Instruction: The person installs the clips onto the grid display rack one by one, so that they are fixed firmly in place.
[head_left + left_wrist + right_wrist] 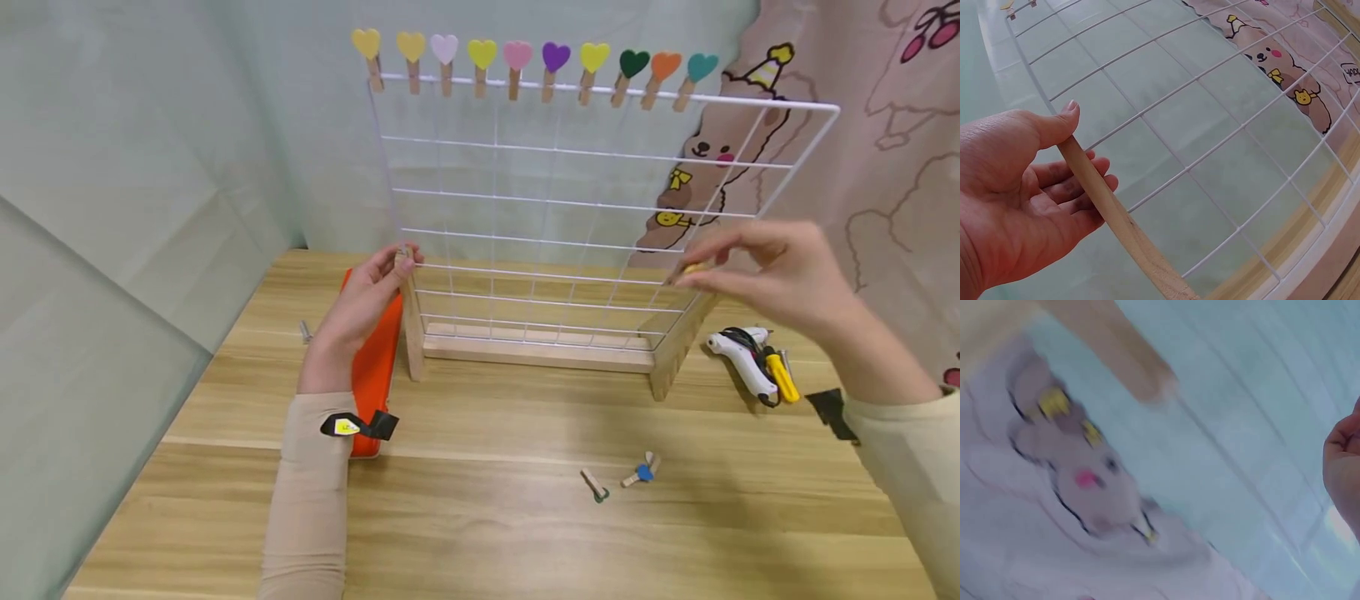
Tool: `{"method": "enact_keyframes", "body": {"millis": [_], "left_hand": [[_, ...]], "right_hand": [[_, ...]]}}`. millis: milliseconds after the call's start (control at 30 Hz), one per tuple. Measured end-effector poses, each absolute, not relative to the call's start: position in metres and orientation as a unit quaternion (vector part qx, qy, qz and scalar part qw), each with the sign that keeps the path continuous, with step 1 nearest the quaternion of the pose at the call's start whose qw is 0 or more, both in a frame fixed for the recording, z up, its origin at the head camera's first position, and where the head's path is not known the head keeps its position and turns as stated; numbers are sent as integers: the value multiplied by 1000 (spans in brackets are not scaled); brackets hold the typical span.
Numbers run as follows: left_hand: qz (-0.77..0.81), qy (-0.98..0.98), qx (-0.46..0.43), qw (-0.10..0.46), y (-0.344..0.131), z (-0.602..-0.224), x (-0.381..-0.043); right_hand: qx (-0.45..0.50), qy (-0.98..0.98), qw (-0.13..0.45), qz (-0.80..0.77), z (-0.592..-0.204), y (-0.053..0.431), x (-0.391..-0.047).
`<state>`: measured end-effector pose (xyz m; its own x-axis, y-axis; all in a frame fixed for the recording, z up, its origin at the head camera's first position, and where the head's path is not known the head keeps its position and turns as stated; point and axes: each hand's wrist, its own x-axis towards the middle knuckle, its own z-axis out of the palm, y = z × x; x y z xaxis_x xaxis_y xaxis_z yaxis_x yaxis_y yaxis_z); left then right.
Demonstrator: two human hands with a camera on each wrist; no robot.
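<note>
My left hand (360,304) grips the left wooden post (412,333) of a white wire grid rack (750,101). In the left wrist view the thumb lies on the near side of that post (1107,200) and the fingers reach behind it. At the rack's right side, my right hand (780,275) pinches a small wooden clothespin (693,267) with a yellow-orange piece on it. Only part of the right hand (1344,462) enters the right wrist view, where the clothespin is hidden. Several heart-topped clothespins (556,58) line the top wire.
A few loose clothespins (595,483) lie on the table in front of the rack. Right of it are a white glue gun (742,363) and a yellow-handled tool (782,379). An orange-red case (375,375) lies under the left forearm. Curtains hang behind.
</note>
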<state>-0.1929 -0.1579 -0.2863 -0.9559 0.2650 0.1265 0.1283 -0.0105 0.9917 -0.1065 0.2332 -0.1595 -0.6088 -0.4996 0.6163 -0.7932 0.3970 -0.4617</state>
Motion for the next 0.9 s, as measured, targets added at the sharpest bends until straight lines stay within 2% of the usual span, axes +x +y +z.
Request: {"method": "enact_keyframes", "body": {"millis": [133, 233, 267, 433, 533, 700, 900], "left_hand": [[694, 704, 139, 48, -159, -286, -193], [696, 703, 138, 46, -159, -285, -194], [697, 702, 137, 46, -160, -285, -194], [704, 696, 133, 43, -160, -288, -194], [704, 696, 133, 45, -160, -289, -194], [700, 700, 137, 50, -158, -289, -193], [696, 703, 141, 49, -157, -287, -194]], "right_hand": [[378, -817, 280, 335, -110, 232, -116], [308, -848, 357, 242, -82, 229, -124], [285, -851, 365, 246, -75, 228, -127], [206, -840, 336, 372, -57, 227, -141], [192, -823, 314, 433, -55, 230, -147], [177, -818, 299, 458, -55, 235, -153], [170, -812, 310, 464, -52, 234, -157]]}}
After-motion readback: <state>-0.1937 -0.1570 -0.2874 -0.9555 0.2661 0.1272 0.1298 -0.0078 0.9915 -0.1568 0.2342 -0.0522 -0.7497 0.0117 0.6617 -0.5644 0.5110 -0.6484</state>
